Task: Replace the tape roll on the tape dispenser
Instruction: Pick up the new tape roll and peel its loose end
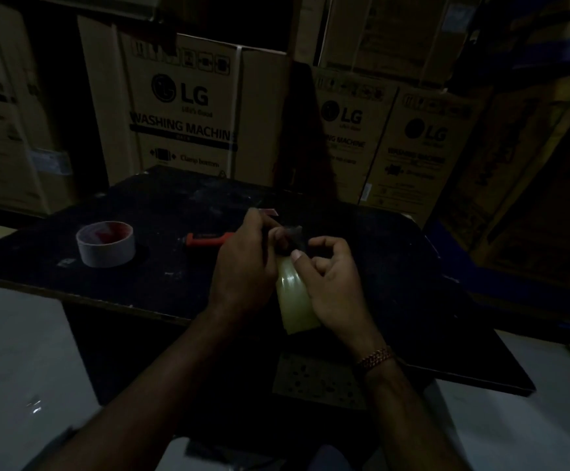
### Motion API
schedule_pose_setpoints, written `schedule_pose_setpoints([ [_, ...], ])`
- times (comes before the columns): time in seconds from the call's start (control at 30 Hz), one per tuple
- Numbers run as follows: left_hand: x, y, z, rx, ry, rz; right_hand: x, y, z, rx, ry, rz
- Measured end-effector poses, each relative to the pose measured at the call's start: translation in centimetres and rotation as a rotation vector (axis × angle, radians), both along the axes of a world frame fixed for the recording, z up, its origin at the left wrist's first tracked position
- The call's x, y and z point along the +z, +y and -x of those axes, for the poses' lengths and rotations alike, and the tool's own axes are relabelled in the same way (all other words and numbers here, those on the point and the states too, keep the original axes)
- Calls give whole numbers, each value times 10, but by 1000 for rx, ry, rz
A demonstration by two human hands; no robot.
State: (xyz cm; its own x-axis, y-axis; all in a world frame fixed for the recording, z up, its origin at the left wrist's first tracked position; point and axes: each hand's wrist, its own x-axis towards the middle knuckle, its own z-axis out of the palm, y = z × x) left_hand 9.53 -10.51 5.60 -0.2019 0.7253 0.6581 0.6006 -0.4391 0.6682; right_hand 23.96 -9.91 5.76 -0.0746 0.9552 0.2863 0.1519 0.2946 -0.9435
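Both hands are holding the clear tape roll (294, 297) just above the dark surface (161, 266). The left hand (243, 266) and right hand (334, 283) are gripping its sides, fingers closed around it. It is probably light, stiff and sticky, so holding the sides looks best.

"LG" and "WASHING MACHINE" on nearest cardboard box (188, 110), the same on two boxes (392, 137) at right

A spare tape roll (106, 244) is sitting on the table (161, 212), at nine o'clock from the tape dispenser (209, 238); washing machine cartons (188, 110) are standing behind at twelve.
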Motion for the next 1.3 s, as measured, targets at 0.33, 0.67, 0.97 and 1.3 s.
schedule_pose_setpoints([
  [0.33, -15, -2, -10, 76, -90, -109, -2, 0, 4, -148, -75, 16],
  [0.67, 2, 6, 2, 1, -124, -41, 8, -17, 1, -11, -156, -2],
  [0.97, 4, 4, -1, 23, -184, -130, 2, -15, 4, -127, -168, -84],
  [1.3, 28, 13, 9, -28, -215, 16, 3, -14, -7, -25, -261, -19],
])
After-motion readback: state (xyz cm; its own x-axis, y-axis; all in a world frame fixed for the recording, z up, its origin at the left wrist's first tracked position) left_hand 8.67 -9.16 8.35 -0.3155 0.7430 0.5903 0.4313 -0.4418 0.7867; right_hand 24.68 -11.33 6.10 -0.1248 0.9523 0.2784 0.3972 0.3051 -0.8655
